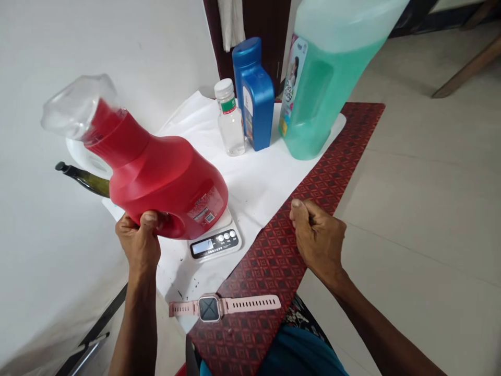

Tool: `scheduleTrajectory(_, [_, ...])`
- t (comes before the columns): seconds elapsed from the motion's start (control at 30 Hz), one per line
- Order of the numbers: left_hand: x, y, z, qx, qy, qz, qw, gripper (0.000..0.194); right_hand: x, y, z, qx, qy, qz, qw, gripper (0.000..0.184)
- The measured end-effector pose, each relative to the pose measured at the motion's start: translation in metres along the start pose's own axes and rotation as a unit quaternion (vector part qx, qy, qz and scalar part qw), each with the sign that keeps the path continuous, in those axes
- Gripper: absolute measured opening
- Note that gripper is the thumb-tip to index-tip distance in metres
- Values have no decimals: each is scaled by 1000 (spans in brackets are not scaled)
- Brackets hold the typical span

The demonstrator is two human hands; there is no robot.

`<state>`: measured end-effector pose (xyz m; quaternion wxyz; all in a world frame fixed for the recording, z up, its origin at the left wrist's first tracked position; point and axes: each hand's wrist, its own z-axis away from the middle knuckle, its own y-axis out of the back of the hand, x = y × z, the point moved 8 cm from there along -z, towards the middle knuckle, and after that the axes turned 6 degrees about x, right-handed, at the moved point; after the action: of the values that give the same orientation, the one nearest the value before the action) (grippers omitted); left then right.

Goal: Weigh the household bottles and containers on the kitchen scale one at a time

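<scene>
My left hand [141, 235] is wrapped round the handle of a large red detergent bottle [168, 177]. The bottle leans toward the upper left, its clear cap [80, 107] at the raised end. Its base is over a white digital kitchen scale [237, 243]; whether they touch I cannot tell. My right hand [317, 235] is a closed fist above the red patterned table covering [270, 261], with nothing showing in it. A pink-strapped smartwatch [209, 308] lies flat near the front of the table, below the scale.
Behind stand a small clear bottle [231, 128] with a white cap, a blue bottle [258, 104] and a tall jug of green liquid [317, 99]. A dark green glass bottle [88, 180] shows partly behind the red one. White cloth [250, 183] covers part of the table, beside a white wall.
</scene>
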<state>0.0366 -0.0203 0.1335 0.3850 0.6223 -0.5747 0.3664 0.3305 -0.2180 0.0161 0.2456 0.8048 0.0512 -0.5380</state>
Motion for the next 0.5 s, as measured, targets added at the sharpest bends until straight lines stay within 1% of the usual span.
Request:
scheduleTrajectory(0.07, [4,9,-3,-12,-20,-36,999,63,0,0,0,0,0,5,1000,51])
scheduleTrajectory(0.17, [17,24,-4,9,-72,-76,994,60,-1,1,0,-2,3,5,1000,53])
scheduleTrajectory(0.23, [22,25,-2,14,-91,-85,992,59,-2,1,0,-2,3,1,1000,53])
scheduleTrajectory(0.3, [19,18,3,4,-76,-90,993,55,-2,1,1,-2,1,-1,1000,53])
scheduleTrajectory(0.37, [11,9,6,6,-40,-86,995,47,-2,1,1,-3,-1,1,1000,53])
scheduleTrajectory(0.43, [4,3,7,34,-6,-68,997,44,-1,1,1,-3,-2,5,1000,53])
scheduleTrajectory(0.5, [1,-3,2,72,9,-44,996,47,1,0,0,-5,0,13,1000,53])
